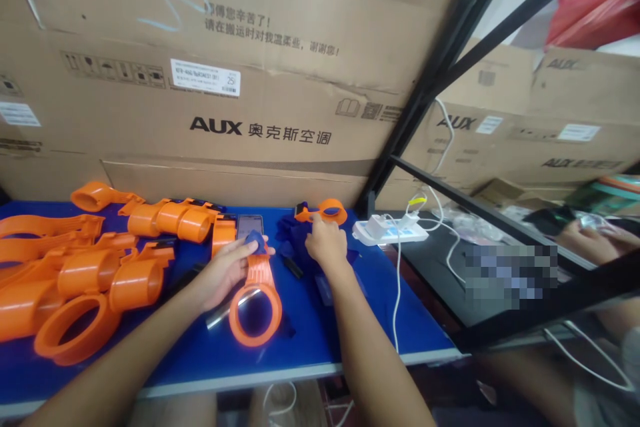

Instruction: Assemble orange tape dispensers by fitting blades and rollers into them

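My left hand (227, 273) is closed around the top end of an orange tape dispenser (274, 327). Its ring points toward me, and a small blue piece (256, 240) lies under my thumb at the handle end. My right hand (326, 241) reaches over a dark blue heap (313, 267), fingers curled down; what they grip is hidden. Just behind those fingers is another orange tape dispenser (339, 213) with a black part. A phone-like dark slab (250, 223) lies beyond my left hand, and a shiny strip (220, 315) beneath it.
Several orange dispensers (137, 283) crowd the left of the blue table (310, 353). A white power strip (390, 230) with cables sits at the right edge, beside a black metal frame (415, 93). Large cardboard (225, 33) stands behind. Another person's hand (595, 237) is at far right.
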Motion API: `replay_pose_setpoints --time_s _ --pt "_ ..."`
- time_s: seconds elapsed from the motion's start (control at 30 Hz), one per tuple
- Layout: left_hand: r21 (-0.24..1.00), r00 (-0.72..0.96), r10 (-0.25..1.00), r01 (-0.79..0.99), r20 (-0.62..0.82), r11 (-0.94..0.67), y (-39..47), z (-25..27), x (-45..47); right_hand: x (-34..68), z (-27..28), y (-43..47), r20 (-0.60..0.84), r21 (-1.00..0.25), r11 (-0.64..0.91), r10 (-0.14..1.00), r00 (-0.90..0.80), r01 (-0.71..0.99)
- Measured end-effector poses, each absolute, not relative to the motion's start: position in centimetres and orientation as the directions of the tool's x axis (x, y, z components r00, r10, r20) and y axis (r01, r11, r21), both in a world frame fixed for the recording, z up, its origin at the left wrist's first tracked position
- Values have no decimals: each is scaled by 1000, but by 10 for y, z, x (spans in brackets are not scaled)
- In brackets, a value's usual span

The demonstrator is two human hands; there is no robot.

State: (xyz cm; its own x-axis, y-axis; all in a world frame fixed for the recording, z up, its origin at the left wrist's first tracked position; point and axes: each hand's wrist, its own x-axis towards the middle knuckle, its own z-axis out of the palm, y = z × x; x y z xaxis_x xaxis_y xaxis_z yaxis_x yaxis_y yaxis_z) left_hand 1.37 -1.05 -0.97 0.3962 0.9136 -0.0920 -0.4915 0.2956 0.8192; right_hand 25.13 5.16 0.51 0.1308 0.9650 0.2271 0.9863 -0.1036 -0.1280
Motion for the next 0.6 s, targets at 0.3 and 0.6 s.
replay_pose_setpoints --time_s 0.3,0.6 --pt "793 420 905 -529 -66 303 -11 -13 13 262 10 56 311 -253 -82 937 162 964" --pt "782 352 936 -586 10 212 -12 -9 15 227 9 49 507 -721 473 858 -79 506"
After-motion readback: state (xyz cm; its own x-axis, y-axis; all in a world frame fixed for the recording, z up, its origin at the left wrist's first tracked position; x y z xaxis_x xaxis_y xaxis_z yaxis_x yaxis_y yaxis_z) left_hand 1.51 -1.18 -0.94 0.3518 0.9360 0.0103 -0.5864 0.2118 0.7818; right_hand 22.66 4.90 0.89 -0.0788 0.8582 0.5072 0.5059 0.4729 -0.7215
